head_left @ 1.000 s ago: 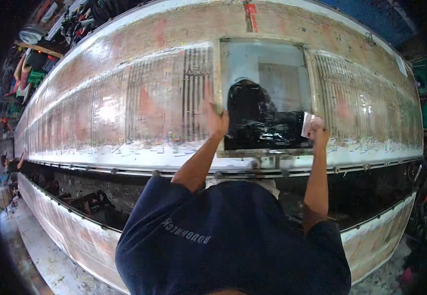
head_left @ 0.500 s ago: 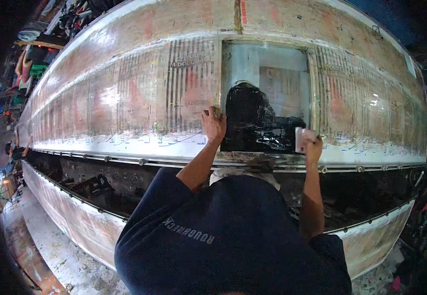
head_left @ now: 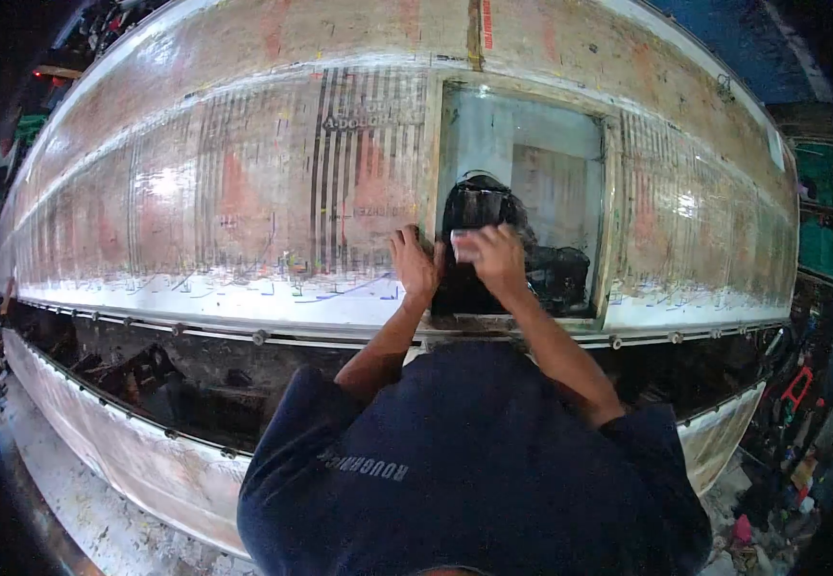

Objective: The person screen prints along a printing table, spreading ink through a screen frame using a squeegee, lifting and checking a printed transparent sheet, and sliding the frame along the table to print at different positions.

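A framed screen [head_left: 559, 144] with a pale wooden border lies on the long, stained table top, its glossy surface dark in the lower part. My left hand [head_left: 418, 264] is at the frame's lower left side, fingers on the outer side and thumb toward the screen, gripping the border. Over the left part of the dark area is my right hand [head_left: 498, 259], slightly blurred, with its fingers closed on a small pale flat piece [head_left: 462, 246]. I cannot make out exactly what kind of tool this piece is.
The printed table top [head_left: 234, 192] stretches to both sides, with striped marks and lettering. A metal rail [head_left: 196, 331] with several stops runs along its near edge. A dark trough [head_left: 215, 379] lies below. Clutter, including a red object [head_left: 798, 384], is at the right.
My right hand has swept left across the screen with the pale piece, from the right border to near my left hand. My left hand stays at the frame's left side. The view has shifted slightly.
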Demonstrator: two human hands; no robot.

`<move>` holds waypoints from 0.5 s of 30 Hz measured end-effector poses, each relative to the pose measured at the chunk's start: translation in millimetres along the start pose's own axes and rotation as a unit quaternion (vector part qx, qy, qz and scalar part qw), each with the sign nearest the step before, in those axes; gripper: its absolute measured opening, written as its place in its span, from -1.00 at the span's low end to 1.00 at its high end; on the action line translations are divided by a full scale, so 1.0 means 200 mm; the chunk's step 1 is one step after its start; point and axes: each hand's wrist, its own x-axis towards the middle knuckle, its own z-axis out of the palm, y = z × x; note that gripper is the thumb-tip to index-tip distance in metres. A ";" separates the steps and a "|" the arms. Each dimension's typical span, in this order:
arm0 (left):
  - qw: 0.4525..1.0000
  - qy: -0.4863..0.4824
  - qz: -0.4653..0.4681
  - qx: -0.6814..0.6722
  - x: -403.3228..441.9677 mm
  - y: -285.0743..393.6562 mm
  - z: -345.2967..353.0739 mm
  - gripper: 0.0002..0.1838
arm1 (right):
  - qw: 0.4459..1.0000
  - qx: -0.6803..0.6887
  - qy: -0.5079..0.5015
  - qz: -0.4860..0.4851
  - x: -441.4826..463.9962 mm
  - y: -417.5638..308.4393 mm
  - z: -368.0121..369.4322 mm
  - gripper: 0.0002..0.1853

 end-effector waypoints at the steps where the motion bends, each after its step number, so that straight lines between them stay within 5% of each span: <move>1: 0.999 -0.017 -0.029 -0.006 0.01 0.01 0.01 -0.41 | 1.000 -0.012 -0.010 -0.023 -0.10 -0.03 -0.01 -0.72; 3: 1.000 -0.014 -0.026 -0.011 0.02 0.02 0.01 -0.40 | 0.999 -0.023 -0.014 -0.048 -0.16 -0.03 -0.06 -0.71; 5: 1.000 -0.016 -0.022 0.001 0.01 -0.01 0.02 -0.40 | 0.964 -0.025 -0.244 -0.099 -0.05 -0.01 -0.27 -0.72; 6: 1.000 -0.014 -0.017 0.003 0.00 -0.02 0.02 -0.40 | 0.949 0.045 -0.307 0.050 0.08 -0.03 -0.35 -0.81; 7: 1.000 -0.004 -0.015 0.010 0.00 -0.02 0.02 -0.40 | 0.956 0.112 -0.256 0.089 0.12 0.13 -0.22 -0.80; 8: 1.000 0.007 -0.012 0.016 0.01 -0.01 0.02 -0.41 | 0.964 0.049 -0.248 0.078 0.24 0.06 -0.37 -0.83; 10: 0.999 -0.019 -0.026 -0.014 0.03 0.03 -0.02 -0.42 | 0.998 -0.003 -0.023 0.061 0.28 0.06 -0.26 -0.79; 12: 0.997 -0.046 -0.043 -0.039 0.00 0.06 -0.04 -0.43 | 0.997 -0.042 0.036 0.050 0.14 0.01 -0.09 -0.70; 13: 0.998 -0.025 -0.037 -0.049 0.01 0.08 -0.04 -0.45 | 0.994 -0.016 0.106 -0.018 0.02 0.00 -0.04 -0.70; 15: 0.998 -0.001 -0.023 -0.056 0.02 0.11 -0.04 -0.47 | 0.998 0.001 0.049 -0.041 -0.24 -0.07 -0.08 -0.70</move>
